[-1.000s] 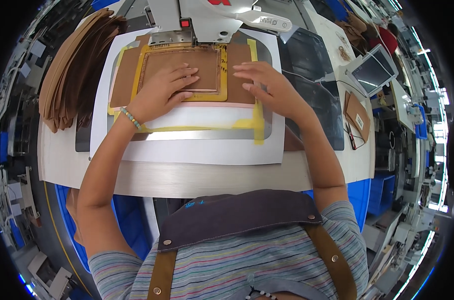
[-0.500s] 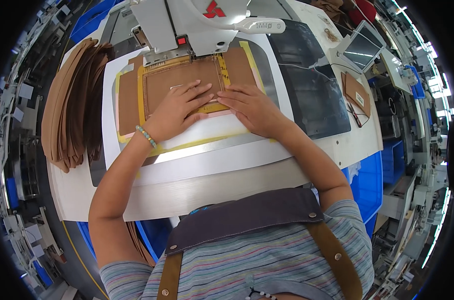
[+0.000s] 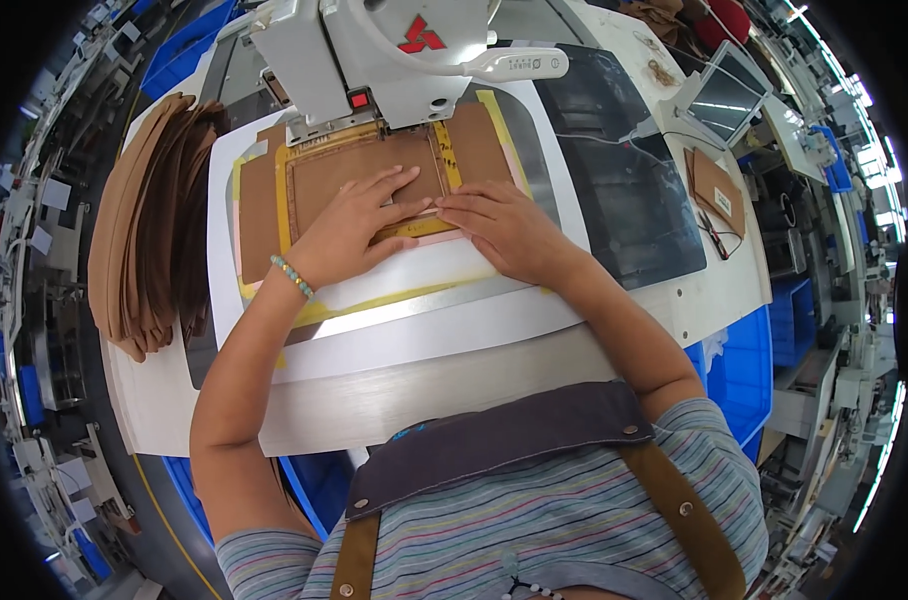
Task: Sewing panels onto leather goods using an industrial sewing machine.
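My left hand (image 3: 359, 225) lies with fingers spread on a brown panel (image 3: 334, 180) inside a yellow rectangular frame (image 3: 285, 200), its thumb near the frame's lower edge. My right hand (image 3: 499, 225) rests palm down at the frame's lower right corner, fingertips close to the left hand's fingers. The frame and panel sit on a white sheet (image 3: 564, 190) bordered with yellow tape, under the head of a white machine (image 3: 329, 70) that covers the frame's far edge.
A tall bundle of brown pieces (image 3: 139, 230) is at the left. To the right are a dark plate (image 3: 629, 200), a tablet (image 3: 724, 90), brown pieces with a label (image 3: 714, 190) and scissors (image 3: 714, 240). Blue bins (image 3: 734, 390) stand beneath the table.
Since a second ago my right hand has moved left onto the frame's lower right corner, beside my left hand. The view has shifted, so the table and machine appear lower in it.
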### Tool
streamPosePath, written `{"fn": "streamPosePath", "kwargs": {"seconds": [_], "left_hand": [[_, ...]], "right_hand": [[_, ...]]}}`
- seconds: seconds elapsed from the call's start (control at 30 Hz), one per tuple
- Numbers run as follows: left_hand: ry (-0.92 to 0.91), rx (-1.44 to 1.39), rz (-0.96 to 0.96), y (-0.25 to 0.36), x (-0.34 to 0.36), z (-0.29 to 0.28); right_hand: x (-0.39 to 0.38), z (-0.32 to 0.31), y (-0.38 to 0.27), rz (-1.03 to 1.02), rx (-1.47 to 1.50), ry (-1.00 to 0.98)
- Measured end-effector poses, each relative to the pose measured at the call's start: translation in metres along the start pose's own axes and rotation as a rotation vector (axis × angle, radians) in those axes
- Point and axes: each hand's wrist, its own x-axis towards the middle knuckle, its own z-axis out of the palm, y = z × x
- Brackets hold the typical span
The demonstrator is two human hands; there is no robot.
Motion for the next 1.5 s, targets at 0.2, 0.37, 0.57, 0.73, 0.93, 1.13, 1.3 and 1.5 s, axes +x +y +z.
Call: {"fn": "streamPosePath", "kwargs": {"seconds": [0.2,0.37,0.57,0.73,0.93,1.13,1.3,1.5], "left_hand": [[-0.009,0.011,0.034,-0.010,0.007,-0.002],[-0.003,0.039,0.040,-0.014,0.013,-0.002],[0.023,0.079,0.044,-0.028,0.025,-0.003],[0.031,0.091,0.035,-0.040,0.033,-0.003],[0.011,0.127,-0.060,-0.046,0.042,-0.007],[0.073,0.150,-0.088,-0.067,0.046,0.006],[0.184,-0.070,-0.136,-0.068,0.043,0.007],[0.373,0.141,-0.256,-0.086,-0.015,-0.035]], "right_hand": [[0.004,-0.002,-0.001,0.027,0.023,0.009],[0.002,-0.007,0.001,0.060,0.003,0.069],[-0.006,-0.018,0.013,0.232,0.125,0.351],[-0.006,-0.022,0.014,0.315,0.188,0.475],[-0.009,-0.019,0.018,0.235,0.132,0.524],[-0.008,-0.018,0.017,0.219,0.160,0.520],[-0.010,-0.017,0.019,0.181,0.154,0.502],[-0.014,-0.036,0.034,0.155,0.154,0.305]]}}
